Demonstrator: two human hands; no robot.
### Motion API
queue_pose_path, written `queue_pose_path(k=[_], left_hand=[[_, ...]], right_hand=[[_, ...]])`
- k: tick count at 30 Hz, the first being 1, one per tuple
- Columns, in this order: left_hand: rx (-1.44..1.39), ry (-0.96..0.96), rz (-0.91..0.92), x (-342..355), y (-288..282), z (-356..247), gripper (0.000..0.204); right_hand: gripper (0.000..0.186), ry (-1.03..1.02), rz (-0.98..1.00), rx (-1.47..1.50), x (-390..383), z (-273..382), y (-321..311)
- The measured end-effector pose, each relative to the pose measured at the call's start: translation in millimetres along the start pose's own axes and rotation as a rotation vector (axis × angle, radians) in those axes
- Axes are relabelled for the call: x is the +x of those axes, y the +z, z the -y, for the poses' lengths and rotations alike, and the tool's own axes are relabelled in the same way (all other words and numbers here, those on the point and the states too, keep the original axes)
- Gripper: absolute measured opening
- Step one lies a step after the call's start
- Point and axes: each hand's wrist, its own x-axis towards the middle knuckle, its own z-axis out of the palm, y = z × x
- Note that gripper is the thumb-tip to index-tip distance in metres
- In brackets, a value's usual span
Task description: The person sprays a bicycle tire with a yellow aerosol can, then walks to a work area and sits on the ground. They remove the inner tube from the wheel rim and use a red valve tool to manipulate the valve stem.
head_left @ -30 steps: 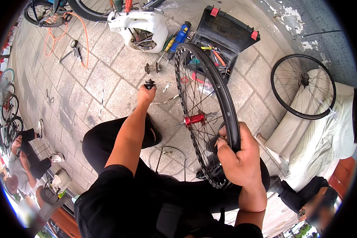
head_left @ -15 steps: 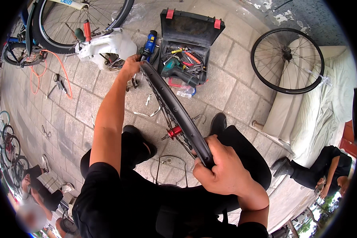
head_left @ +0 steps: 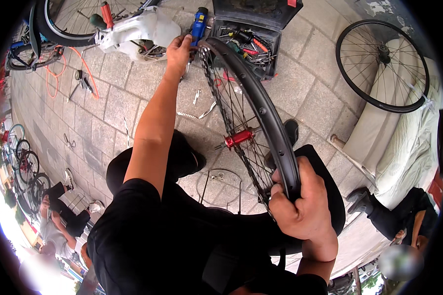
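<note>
A bare bicycle wheel (head_left: 262,111), with a black rim, dark spokes and a red hub (head_left: 240,137), stands tilted in front of me and has no tyre. My right hand (head_left: 302,204) grips the near end of the rim, thumb on one side and fingers wrapped round the other. Beside the rim's far end is my left hand (head_left: 178,53), its fingers pinched together. What they hold is too small to make out, and a narrow gap seems to part them from the rim. My legs are bent on either side below the wheel.
Beyond the wheel lies an open black toolbox (head_left: 275,54) of tools, with a blue-and-black tool (head_left: 199,27) beside it. A white container (head_left: 142,34) stands left. Another wheel (head_left: 383,54) leans on a covered seat (head_left: 403,132). An orange hose (head_left: 86,69) lies left; people sit at both sides.
The wheel has turned so that more of its spokes and hub show. Both hands have moved right in the picture, the left also away from me. The surroundings have shifted with the view.
</note>
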Motion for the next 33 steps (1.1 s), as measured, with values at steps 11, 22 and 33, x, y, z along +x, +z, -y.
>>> queue_pose_path(k=[11,22,33], left_hand=[[0.645,-0.031,0.138,-80,-12,173,0.031],[1.304,0.187,0.506,-68,-21,166,0.039],[0.998,-0.093,0.192,-137,-48,149,0.045]], right_hand=[[0.023,0.256,-0.276,0.197,-2,-1,5],[0.02,0.213,-0.29,0.278,9,0,8],[0.016,0.083,-0.206,0.233,-13,-15,21]])
